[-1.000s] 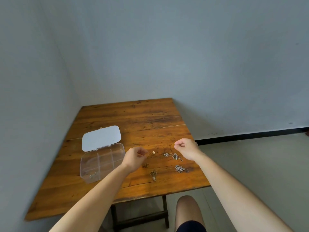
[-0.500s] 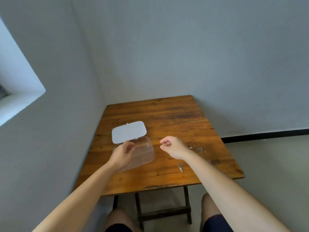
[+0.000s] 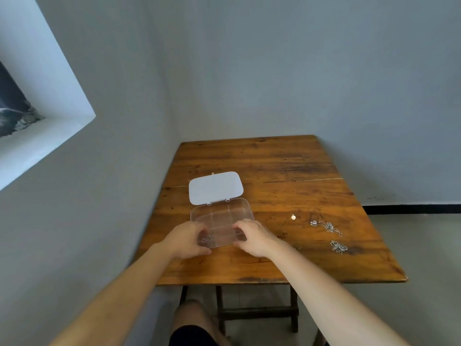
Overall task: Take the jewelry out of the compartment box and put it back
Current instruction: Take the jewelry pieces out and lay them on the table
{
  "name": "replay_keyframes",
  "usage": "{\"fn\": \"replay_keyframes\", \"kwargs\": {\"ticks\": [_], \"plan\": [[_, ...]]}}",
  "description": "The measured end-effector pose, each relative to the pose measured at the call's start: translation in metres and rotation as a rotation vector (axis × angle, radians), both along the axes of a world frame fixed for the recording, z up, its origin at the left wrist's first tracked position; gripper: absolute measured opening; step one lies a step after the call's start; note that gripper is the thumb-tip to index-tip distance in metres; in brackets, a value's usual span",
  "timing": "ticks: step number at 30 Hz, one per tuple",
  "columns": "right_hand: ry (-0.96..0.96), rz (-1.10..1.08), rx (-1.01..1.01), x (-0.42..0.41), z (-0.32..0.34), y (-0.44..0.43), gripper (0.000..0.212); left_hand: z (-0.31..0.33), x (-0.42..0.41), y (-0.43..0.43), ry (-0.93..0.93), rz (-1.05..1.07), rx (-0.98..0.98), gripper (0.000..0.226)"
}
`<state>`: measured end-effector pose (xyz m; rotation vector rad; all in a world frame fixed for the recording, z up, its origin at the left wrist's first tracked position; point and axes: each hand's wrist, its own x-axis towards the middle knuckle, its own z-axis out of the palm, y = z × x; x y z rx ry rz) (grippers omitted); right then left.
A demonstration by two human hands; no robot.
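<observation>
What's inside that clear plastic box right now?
The clear compartment box looks almost empty: one small silvery jewelry piece sits in the near-left compartment. The left hand and right hand cover its near corners, so anything there is hidden.

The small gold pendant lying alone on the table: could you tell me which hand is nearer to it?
Right. The right hand grips the box's near right corner, with the pendant farther right on the table. The left hand is at the box's near left corner, farther away.

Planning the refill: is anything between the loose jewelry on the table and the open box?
Nothing visible: bare table lies between the jewelry and the compartment box, whose lid is folded back. Both hands grip the box's near edge.
</observation>
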<state>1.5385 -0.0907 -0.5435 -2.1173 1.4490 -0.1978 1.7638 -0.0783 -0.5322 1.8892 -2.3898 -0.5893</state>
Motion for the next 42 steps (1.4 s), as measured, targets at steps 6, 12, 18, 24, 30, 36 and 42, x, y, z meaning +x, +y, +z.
{"fn": "replay_keyframes", "kwargs": {"ticks": [6,12,18,24,30,36,42], "plan": [[0.066,0.058,-0.099,0.002,-0.009,0.002,0.054,-0.012,-0.006,-0.011,0.013,-0.018,0.000,0.042],[0.090,0.078,-0.147,0.003,-0.010,0.002,0.051,-0.012,-0.007,-0.018,0.016,-0.037,0.118,0.020],[0.096,0.073,-0.165,0.003,-0.011,0.003,0.048,-0.012,-0.009,-0.016,0.033,-0.078,0.148,0.018],[0.089,0.063,-0.147,0.003,-0.011,0.003,0.046,-0.008,-0.007,-0.011,0.247,0.018,0.179,0.015],[0.083,0.078,-0.115,0.006,-0.013,0.002,0.044,-0.004,0.003,0.002,0.516,0.130,0.160,0.014],[0.047,0.094,-0.051,0.015,-0.011,0.000,0.054,0.002,0.010,0.011,0.577,0.259,0.122,0.010],[0.074,0.135,0.062,0.020,0.005,0.000,0.084,0.026,0.022,0.017,0.711,0.467,-0.072,0.007]]}}
